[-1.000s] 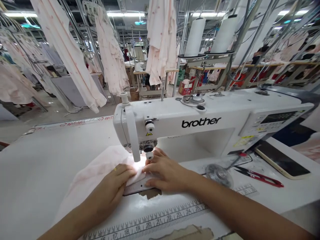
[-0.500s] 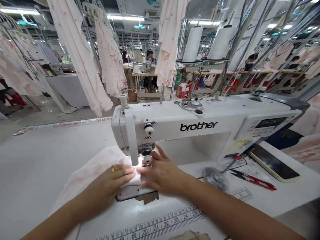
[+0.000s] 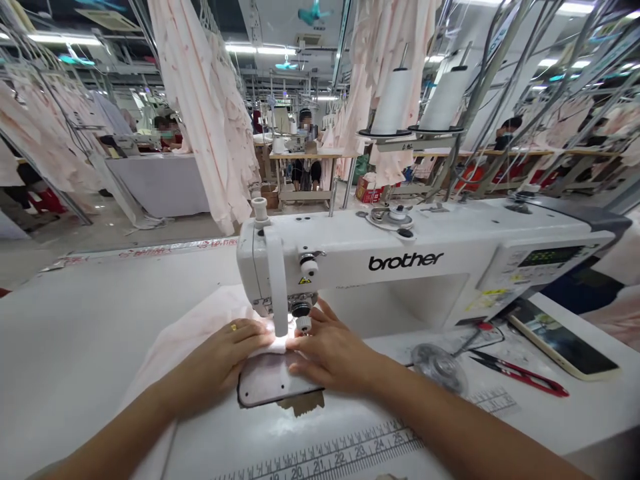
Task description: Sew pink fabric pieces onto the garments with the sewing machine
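Note:
A white Brother sewing machine (image 3: pixel 410 260) stands on the white table (image 3: pixel 75 347). Pale pink fabric (image 3: pixel 195 330) lies under its needle and spreads to the left. My left hand (image 3: pixel 220 363), with a ring on one finger, lies flat on the fabric just left of the presser foot (image 3: pixel 287 337). My right hand (image 3: pixel 333 353) rests with fingers stretched out on the fabric right of the needle, fingertips close to the foot. Both hands press the cloth down over the metal needle plate (image 3: pixel 273 387).
Red thread snips (image 3: pixel 520 377), a clear bobbin case (image 3: pixel 440 363) and a phone (image 3: pixel 563 337) lie right of the machine. A ruler strip (image 3: pixel 330 457) runs along the table front. Two thread cones (image 3: pixel 395 100) stand behind. Pink garments (image 3: pixel 200 113) hang overhead; other people sit at far tables.
The camera has tilted up a little. The fabric's near edge has moved back toward the needle, baring more of the needle plate. Both hands stay flat beside the foot.

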`<state>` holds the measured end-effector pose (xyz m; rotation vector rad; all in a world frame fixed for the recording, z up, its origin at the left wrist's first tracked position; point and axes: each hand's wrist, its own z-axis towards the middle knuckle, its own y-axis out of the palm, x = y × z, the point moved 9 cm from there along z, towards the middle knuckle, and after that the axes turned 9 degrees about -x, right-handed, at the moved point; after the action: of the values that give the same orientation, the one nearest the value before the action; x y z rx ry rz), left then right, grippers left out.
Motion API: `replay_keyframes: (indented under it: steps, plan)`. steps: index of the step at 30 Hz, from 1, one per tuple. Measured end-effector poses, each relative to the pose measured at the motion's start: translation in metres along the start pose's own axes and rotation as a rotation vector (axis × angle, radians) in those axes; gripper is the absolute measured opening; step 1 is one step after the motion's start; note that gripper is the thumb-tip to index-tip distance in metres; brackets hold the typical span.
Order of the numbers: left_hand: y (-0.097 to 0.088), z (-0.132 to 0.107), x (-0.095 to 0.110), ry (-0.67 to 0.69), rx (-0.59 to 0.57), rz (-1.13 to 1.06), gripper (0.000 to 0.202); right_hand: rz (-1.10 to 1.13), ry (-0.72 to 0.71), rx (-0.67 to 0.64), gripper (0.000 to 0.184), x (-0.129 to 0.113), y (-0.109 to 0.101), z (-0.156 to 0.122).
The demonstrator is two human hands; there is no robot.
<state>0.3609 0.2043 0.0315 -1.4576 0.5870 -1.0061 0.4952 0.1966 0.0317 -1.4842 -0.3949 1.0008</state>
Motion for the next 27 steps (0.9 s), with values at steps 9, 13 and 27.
replay_keyframes:
  steps: [9, 13, 27]
  plan:
    - [0.001, 0.001, 0.011, 0.092, -0.063, -0.007, 0.046, -0.048, -0.095, 0.086, 0.024, -0.010, -0.006, -0.001]
    - [0.001, -0.002, 0.015, 0.136, -0.064, 0.034, 0.052, -0.140, -0.136, 0.016, 0.023, -0.017, 0.004, -0.002]
    - [0.018, 0.003, -0.030, -0.025, 0.012, 0.144, 0.057, -0.250, -0.011, 0.038, 0.036, -0.014, 0.004, 0.001]
